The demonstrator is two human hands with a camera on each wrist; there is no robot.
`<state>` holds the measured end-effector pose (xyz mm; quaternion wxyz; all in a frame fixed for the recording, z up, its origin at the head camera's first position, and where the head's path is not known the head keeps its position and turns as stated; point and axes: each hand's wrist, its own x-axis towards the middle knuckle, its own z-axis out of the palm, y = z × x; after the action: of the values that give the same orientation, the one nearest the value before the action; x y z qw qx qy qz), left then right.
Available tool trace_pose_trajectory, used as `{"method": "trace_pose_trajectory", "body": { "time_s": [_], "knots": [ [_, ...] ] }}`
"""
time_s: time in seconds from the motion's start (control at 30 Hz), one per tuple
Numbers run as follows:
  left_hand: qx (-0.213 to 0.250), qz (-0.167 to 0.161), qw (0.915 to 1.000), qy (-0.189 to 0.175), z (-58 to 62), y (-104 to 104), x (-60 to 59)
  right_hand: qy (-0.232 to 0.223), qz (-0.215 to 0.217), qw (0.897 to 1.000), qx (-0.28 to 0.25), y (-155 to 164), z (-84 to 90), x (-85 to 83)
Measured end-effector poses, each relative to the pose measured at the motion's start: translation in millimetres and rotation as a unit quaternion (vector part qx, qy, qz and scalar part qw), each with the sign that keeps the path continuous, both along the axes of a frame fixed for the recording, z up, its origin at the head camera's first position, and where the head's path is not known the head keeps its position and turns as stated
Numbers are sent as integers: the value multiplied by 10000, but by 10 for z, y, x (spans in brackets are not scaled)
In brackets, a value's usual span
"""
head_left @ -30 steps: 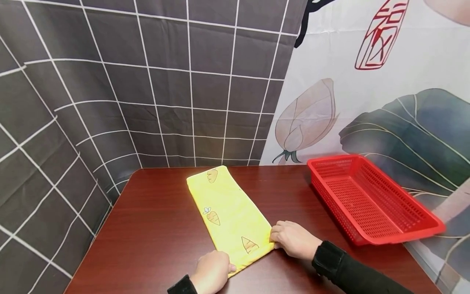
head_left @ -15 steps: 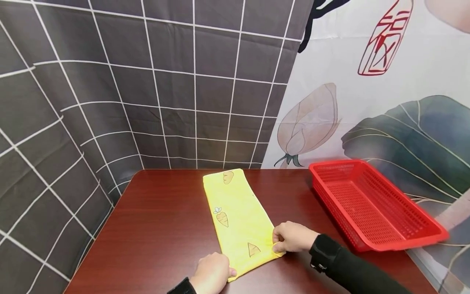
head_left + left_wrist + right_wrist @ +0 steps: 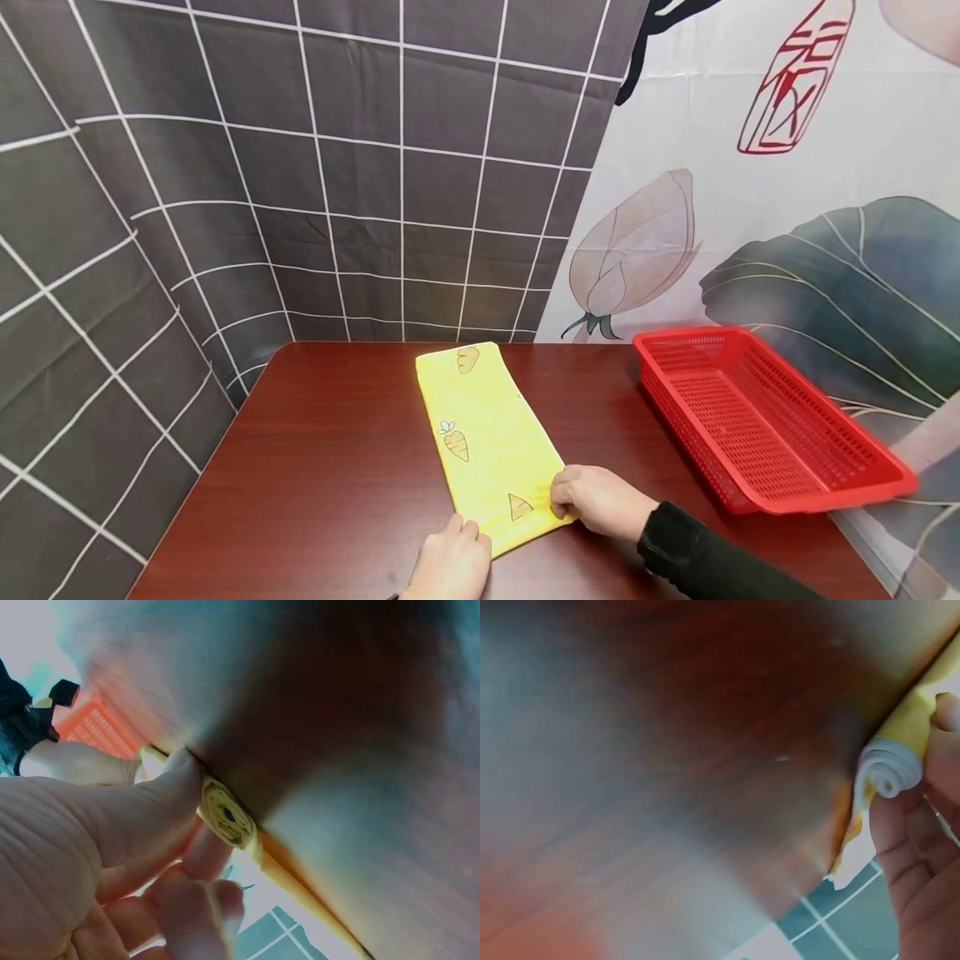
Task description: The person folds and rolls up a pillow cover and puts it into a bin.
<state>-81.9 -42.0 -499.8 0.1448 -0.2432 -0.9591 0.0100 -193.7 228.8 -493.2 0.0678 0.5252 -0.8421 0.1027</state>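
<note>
A yellow towel (image 3: 491,442) printed with carrots lies as a long strip on the table, its near end rolled up. My left hand (image 3: 452,558) grips the roll at its left end. In the left wrist view the thumb lies on one side of the roll's spiral end (image 3: 227,814), with fingers on the other. At the opposite end, my right hand (image 3: 600,500) holds the roll, its fingers curled over it in the head view. A pale, tightly wound spiral (image 3: 891,771) shows beside that hand's fingers in the right wrist view.
A red perforated plastic basket (image 3: 847,493) stands at the right of the brown table (image 3: 322,467), tilted in view. Behind the table hang a grey grid-patterned cloth (image 3: 360,183) and a white cloth with flower prints (image 3: 645,125).
The towel has shifted right and turned slightly more upright in the head view. My left hand has moved a little up and right onto the roll, while the right hand has regripped its end.
</note>
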Motion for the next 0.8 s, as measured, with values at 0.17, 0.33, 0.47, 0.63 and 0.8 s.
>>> {"method": "trace_pose_trajectory", "body": {
  "time_s": [0.17,0.33,0.47,0.63,0.8],
  "knots": [
    [-320,-177,9993,28,-22,-12,-5,-492,-54,9985,-215,183,1,96],
    [-313,-242,9989,248,-51,-29,-40,-510,-486,9969,-355,234,-34,162],
    [-196,-403,9973,585,-76,-36,-55,-251,-728,9962,-402,206,-47,206],
    [-253,-516,9973,449,-30,-100,-74,-34,-839,9964,-101,120,-42,273],
    [-149,-618,9980,41,32,-216,-112,-86,-1022,9947,94,-1,-32,396]
  ]
}}
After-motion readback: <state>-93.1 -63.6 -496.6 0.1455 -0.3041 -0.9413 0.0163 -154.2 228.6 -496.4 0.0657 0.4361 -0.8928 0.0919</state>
